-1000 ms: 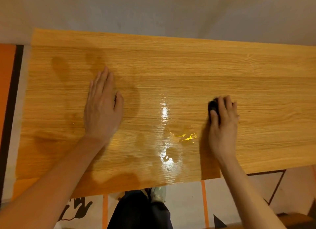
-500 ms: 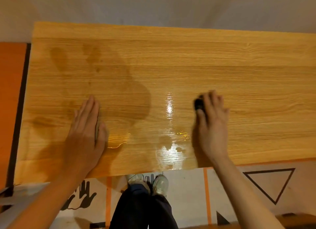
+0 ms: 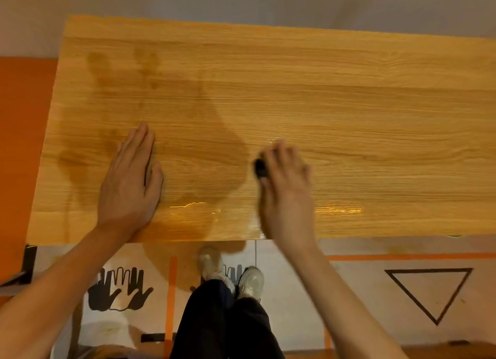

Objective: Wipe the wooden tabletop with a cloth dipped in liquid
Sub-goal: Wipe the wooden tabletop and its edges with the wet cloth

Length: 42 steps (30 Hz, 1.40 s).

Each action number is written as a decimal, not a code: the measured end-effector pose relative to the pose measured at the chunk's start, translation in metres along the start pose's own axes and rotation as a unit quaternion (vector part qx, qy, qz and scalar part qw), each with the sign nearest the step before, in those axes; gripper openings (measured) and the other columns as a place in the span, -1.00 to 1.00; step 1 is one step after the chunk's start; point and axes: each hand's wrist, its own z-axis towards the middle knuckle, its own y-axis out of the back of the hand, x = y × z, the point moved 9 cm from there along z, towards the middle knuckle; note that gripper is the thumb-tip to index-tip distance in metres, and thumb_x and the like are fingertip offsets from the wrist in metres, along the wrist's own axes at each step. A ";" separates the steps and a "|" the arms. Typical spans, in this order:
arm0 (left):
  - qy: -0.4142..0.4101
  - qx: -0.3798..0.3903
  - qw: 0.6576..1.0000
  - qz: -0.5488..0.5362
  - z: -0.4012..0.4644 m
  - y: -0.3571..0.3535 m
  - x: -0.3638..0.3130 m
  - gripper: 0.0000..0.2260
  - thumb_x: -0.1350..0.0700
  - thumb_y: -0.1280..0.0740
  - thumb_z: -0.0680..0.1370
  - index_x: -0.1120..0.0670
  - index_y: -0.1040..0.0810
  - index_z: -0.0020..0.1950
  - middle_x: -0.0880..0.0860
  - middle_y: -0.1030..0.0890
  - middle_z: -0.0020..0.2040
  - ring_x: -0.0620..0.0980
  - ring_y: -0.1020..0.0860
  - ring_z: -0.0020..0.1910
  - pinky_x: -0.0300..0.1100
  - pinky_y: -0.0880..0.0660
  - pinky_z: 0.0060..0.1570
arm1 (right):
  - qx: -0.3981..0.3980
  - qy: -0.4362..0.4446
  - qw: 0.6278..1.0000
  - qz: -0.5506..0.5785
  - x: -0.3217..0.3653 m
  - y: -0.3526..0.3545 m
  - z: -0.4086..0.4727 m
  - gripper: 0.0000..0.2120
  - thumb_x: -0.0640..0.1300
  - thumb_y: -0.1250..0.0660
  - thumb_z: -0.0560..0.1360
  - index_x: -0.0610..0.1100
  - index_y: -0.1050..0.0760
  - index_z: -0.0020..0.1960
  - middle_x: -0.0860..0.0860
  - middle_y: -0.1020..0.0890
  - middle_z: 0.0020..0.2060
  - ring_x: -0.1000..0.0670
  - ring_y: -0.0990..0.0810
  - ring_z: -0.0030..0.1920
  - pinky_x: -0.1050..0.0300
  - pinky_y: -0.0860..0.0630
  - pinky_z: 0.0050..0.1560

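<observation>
The wooden tabletop (image 3: 349, 104) fills the upper half of the head view, glossy with wet streaks near its front edge. My right hand (image 3: 287, 187) grips a small dark cloth (image 3: 260, 168) and holds it down on the wood near the front middle; only the cloth's left end shows beside my fingers. My left hand (image 3: 131, 181) lies flat on the table at the front left, fingers straight and together, holding nothing.
A pale wall runs along the table's far edge. An orange surface (image 3: 18, 144) borders the table on the left. Below the front edge are my legs and light shoes (image 3: 249, 281) on a floor with orange tape lines, black hand prints (image 3: 118, 291) and a triangle outline (image 3: 429, 291).
My right hand has slid the cloth leftward and toward the front edge. My left hand moved from the table's middle left back toward the front edge and stays flat.
</observation>
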 end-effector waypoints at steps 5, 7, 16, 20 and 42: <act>0.001 -0.007 1.000 0.010 0.001 0.001 0.003 -0.49 0.03 -0.06 0.68 0.14 -0.16 0.63 0.04 -0.14 0.64 -0.06 -0.06 0.63 -0.26 0.10 0.58 | -0.064 -0.167 0.984 0.018 -0.067 0.022 -0.030 -0.52 -0.12 -0.03 0.63 -0.13 -0.14 0.54 -0.08 -0.08 0.55 -0.12 0.04 0.56 -0.16 0.06 0.52; -0.001 -0.015 1.000 0.010 0.001 0.002 0.003 -0.49 0.04 -0.07 0.68 0.15 -0.18 0.62 0.06 -0.16 0.64 -0.03 -0.08 0.62 -0.24 0.08 0.59 | -0.078 -0.115 0.990 0.012 -0.018 0.000 -0.026 -0.49 -0.19 -0.13 0.60 -0.15 -0.15 0.54 -0.14 -0.12 0.54 -0.17 -0.01 0.55 -0.17 0.04 0.52; -0.010 -0.015 1.000 0.017 0.003 0.001 0.005 -0.51 0.05 -0.09 0.70 0.15 -0.19 0.62 0.07 -0.16 0.64 -0.02 -0.10 0.63 -0.12 0.01 0.60 | 0.018 0.025 0.999 0.008 0.000 -0.007 -0.036 -0.53 -0.11 -0.08 0.66 -0.08 -0.14 0.55 -0.03 -0.11 0.55 -0.03 0.05 0.56 -0.06 0.12 0.55; -0.007 -0.019 1.000 0.017 0.003 0.002 0.005 -0.52 0.07 -0.11 0.70 0.15 -0.19 0.62 0.08 -0.17 0.64 -0.01 -0.10 0.63 -0.03 -0.03 0.60 | -0.055 -0.151 0.987 0.023 -0.091 0.035 -0.057 -0.52 -0.09 0.00 0.64 -0.13 -0.11 0.55 -0.06 -0.07 0.56 -0.09 0.05 0.56 -0.17 0.08 0.53; -0.010 -0.002 1.000 0.020 0.001 0.003 0.004 -0.46 -0.09 -0.04 0.72 0.13 -0.09 0.65 0.03 -0.06 0.66 -0.04 -0.01 0.64 -0.14 0.03 0.60 | -0.184 -0.153 0.968 0.068 0.048 -0.030 -0.081 -0.63 -0.10 -0.11 0.64 -0.16 -0.40 0.40 -0.08 -0.40 0.42 -0.15 -0.16 0.51 -0.12 0.05 0.53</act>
